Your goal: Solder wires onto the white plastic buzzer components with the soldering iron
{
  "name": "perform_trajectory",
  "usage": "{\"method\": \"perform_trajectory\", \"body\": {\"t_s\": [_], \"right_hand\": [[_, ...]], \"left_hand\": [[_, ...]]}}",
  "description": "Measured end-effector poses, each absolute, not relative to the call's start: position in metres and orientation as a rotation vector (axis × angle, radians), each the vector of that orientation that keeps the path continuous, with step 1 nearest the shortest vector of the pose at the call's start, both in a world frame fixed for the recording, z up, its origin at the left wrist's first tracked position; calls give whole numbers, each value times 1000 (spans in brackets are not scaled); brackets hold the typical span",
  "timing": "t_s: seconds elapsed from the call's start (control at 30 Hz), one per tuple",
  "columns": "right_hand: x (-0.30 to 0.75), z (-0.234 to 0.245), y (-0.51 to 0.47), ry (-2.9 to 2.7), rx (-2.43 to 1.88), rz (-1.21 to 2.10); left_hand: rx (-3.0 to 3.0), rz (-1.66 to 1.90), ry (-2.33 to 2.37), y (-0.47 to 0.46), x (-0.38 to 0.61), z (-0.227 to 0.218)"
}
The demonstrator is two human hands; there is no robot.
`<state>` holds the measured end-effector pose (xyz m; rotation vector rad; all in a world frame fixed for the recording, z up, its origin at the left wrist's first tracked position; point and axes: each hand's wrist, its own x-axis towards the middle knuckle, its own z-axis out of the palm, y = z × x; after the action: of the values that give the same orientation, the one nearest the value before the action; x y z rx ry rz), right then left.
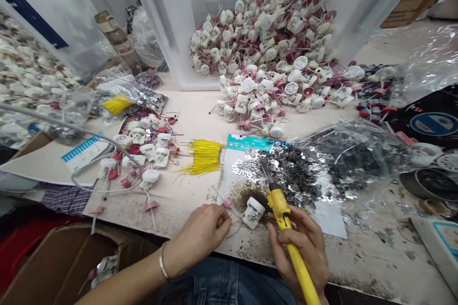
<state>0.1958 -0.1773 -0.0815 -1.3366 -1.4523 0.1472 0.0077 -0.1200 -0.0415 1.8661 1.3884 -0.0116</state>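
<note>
My right hand point(302, 245) is closed around the yellow handle of a soldering iron point(282, 209). The iron points away from me, its thin tip over a heap of small dark and shiny metal pieces point(293, 171). Just left of the iron, a small white plastic motor unit point(254, 212) lies on the table. My left hand point(203, 228) is pinched shut beside it, at a thin wire point(234, 224) that runs toward the unit. A pink cup on a white stem point(227, 201) lies just beyond these fingers. The pinched wire end is mostly hidden.
A bundle of yellow wires point(205, 156) lies left of the metal pieces. Beyond stands a translucent bin point(175, 52) with many white and pink units spilling out. More units point(157, 145) lie at left, near a grey cable point(107, 190). A cardboard box point(53, 267) sits below the table edge.
</note>
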Motion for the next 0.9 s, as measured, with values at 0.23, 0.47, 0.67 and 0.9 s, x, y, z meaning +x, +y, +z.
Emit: {"method": "perform_trajectory", "body": {"t_s": [0.23,0.47,0.67,0.9], "right_hand": [[168,-78,-187,-1203,-1240,615],[152,-79,-180,-987,-1332,711],[152,-78,-178,-1004,-1382,695],[159,-80,-174,-1186,-1404,443]], "left_hand": [[2013,486,964,-122,-3,-32],[1919,579,1115,-127,3,-33],[1946,562,1147,-129,7,-35],[1876,397,1205,-127,9,-38]]}}
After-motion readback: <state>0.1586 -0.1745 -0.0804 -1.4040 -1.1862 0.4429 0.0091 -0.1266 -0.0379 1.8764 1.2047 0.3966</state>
